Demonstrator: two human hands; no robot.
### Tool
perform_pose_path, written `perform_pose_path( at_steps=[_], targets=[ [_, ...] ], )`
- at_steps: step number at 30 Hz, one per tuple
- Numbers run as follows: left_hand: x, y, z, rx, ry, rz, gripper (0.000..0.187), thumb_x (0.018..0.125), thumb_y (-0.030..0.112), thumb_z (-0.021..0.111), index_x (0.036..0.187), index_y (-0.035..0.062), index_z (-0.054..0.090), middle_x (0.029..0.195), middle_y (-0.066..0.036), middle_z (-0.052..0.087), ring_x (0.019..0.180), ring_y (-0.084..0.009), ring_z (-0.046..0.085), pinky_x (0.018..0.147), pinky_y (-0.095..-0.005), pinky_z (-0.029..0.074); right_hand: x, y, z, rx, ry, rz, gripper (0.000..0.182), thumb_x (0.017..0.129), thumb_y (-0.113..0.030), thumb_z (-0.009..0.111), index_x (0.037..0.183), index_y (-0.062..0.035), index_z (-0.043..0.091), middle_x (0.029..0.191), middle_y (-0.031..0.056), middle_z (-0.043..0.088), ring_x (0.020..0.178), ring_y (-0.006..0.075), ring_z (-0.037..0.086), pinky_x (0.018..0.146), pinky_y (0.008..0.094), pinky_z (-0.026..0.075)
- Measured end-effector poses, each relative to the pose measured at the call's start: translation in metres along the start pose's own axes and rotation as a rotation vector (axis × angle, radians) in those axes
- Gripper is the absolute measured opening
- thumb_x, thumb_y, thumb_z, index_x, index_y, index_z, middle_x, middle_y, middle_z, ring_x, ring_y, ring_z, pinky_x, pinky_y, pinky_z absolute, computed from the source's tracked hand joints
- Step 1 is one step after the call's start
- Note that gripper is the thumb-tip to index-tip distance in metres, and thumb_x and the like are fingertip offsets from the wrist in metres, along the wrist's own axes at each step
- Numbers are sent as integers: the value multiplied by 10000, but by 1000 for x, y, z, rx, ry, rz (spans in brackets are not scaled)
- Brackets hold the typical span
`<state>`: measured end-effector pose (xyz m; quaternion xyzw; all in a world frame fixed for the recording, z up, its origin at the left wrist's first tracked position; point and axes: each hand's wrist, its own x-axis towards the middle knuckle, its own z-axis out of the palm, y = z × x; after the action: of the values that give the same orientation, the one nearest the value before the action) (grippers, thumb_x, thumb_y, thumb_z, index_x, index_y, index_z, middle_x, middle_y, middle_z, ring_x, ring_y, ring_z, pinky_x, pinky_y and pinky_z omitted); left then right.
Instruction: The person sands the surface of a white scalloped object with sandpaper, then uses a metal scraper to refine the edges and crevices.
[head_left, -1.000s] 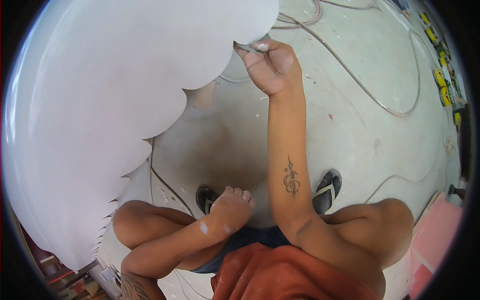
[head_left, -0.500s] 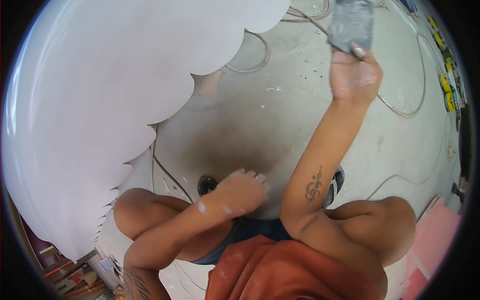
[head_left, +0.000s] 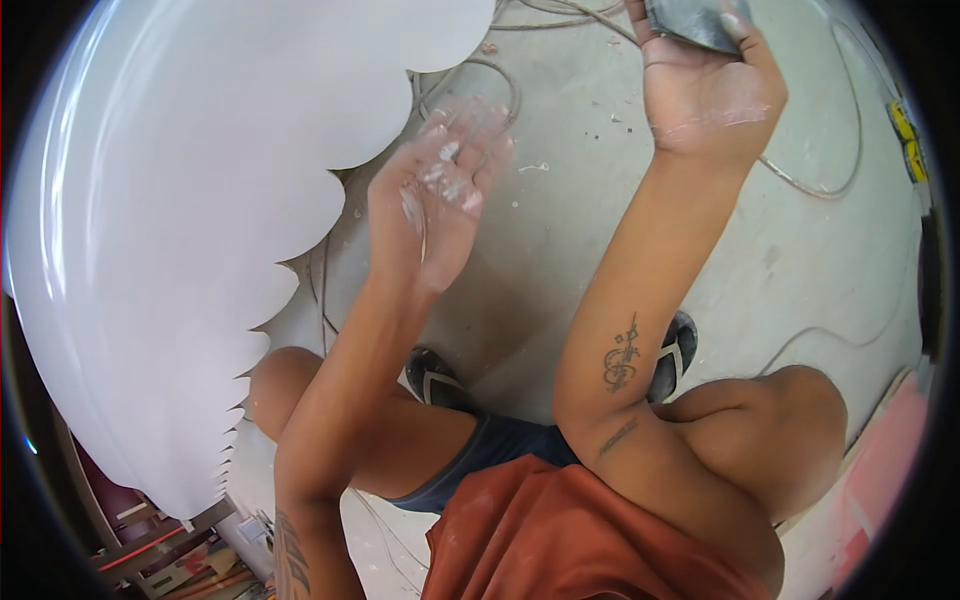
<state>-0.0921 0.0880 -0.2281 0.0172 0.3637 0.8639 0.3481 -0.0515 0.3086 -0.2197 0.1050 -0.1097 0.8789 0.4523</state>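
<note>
My right hand [head_left: 712, 105] grips a flat, dark grey rectangular piece [head_left: 695, 22], its thumb on top; the upper part runs out of view. White smears mark the wrist. My left hand [head_left: 440, 185] is raised palm up with its fingers stretched out, blurred by motion, and nothing shows in it. White patches cover that palm. Beside it on the left spreads a large, glossy white panel [head_left: 200, 190] with a scalloped edge, which lies close to the left fingers in this view.
Hoses [head_left: 560, 20] and a thin cable [head_left: 840, 340] run over the pale floor [head_left: 560, 240]. Yellow-labelled containers [head_left: 908, 140] stand at the right edge. Pink material [head_left: 885, 470] lies at lower right, and assorted items [head_left: 200, 575] fill the lower left. My sandalled feet [head_left: 437, 380] are below.
My left hand has swung up and forward from near my knees, turning palm up and opening. My right hand has risen slightly, taking the grey piece partly out of view.
</note>
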Motion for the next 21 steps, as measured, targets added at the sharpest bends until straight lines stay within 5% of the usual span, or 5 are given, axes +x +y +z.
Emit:
perform_pose_path(
  at_steps=[3, 9, 16, 21],
  targets=[
    [27, -8, 5, -204, 29, 56, 602, 953, 22, 443, 1527, -98, 310, 1629, -263, 309, 1562, -388, 261, 1299, -510, 276, -5, -19, 18, -259, 197, -202, 408, 951, -108, 500, 1313, 75, 541, 1274, 198, 663, 1097, 337, 676, 961, 507, 579],
    [67, -2, -4, -309, -36, 109, 605, 891, -102, 382, 1494, -118, 334, 1592, -270, 348, 1540, -401, 307, 1288, -528, 318, -5, -60, 7, -379, -122, -424, 368, 987, -117, 508, 1297, 81, 533, 1267, 219, 649, 1099, 311, 679, 877, 452, 617],
    [90, -11, -6, -477, -74, 39, 623, 873, -196, 343, 1490, -104, 354, 1551, -250, 412, 1501, -359, 398, 1262, -512, 373, -4, -58, 3, -483, -34, -450, 377, 981, -136, 531, 1296, 72, 530, 1241, 211, 650, 1077, 304, 687, 843, 442, 623],
    [95, -22, 4, -189, -90, 94, 671, 874, -206, 366, 1530, -73, 324, 1534, -202, 460, 1459, -298, 464, 1222, -469, 420, -8, -49, 3, -532, 53, -413, 384, 978, -149, 548, 1296, 66, 528, 1222, 205, 650, 1061, 299, 692, 818, 435, 628]
  ],
)
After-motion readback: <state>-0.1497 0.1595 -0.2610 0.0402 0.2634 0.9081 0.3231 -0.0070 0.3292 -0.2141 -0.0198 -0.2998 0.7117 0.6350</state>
